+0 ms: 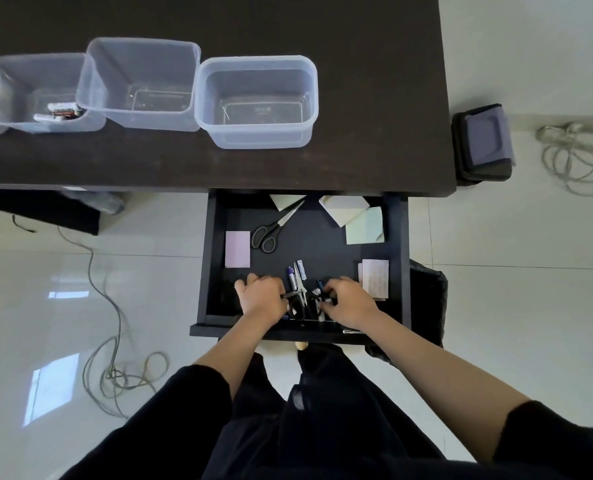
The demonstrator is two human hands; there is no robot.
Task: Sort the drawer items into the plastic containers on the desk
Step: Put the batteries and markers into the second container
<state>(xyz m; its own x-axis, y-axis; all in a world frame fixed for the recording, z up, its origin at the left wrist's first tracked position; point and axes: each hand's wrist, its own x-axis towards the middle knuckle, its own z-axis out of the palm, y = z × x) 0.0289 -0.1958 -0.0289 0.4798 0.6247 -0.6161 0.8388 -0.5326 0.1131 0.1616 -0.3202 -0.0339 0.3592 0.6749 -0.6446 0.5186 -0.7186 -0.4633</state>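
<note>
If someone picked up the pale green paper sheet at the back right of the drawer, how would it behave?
The green sheet looks thin, so probably very light and floppy. Lying flat on the drawer floor, it may be fiddly to lift.

You have even, soft daylight; bright window reflections glare on the glossy pale tiled floor (56, 386) at lower left. The dark matte desk top (374, 98) and black open drawer (322, 247) read dim, swallowing detail. Wide-angle distortion bends the edges. Focus is slightly soft throughout.
</note>
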